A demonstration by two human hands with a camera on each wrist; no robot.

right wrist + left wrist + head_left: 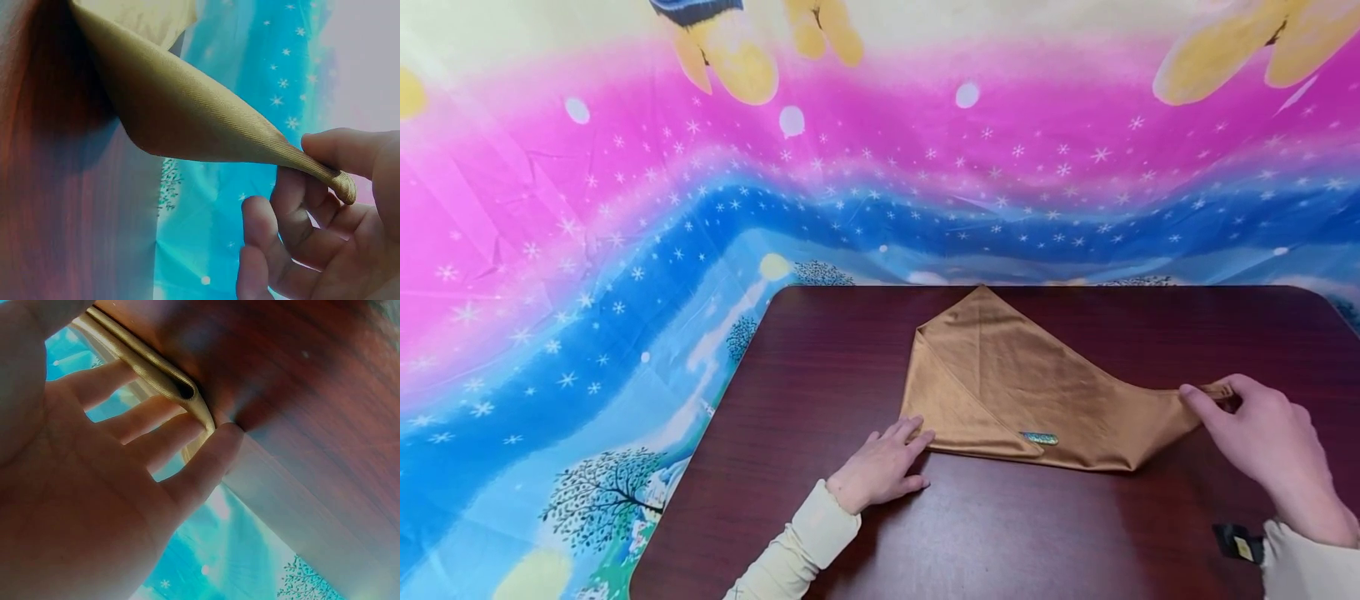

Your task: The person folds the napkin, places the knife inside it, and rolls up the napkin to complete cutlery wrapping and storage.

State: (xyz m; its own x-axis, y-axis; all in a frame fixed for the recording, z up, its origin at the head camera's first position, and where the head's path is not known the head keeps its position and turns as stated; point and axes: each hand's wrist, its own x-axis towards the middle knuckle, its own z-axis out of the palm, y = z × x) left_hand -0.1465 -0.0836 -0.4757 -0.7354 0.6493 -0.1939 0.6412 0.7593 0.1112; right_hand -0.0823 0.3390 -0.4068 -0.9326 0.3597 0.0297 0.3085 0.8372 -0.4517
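Head view: on the table (820, 375), the brown cloth (1037, 375) is touched near its left corner by the left hand (880, 467), fingers outstretched, while its lifted end, pinched by the right hand (1273, 433), is best guided gently, without dragging.

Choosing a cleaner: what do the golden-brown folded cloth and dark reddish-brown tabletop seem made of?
The cloth looks like satiny fabric, from its sheen and fine ribbing; the tabletop, either glossy wood or laminate, from its grain and reflections.

Left grip (880, 467) outstretched, right grip (1270, 433) curled
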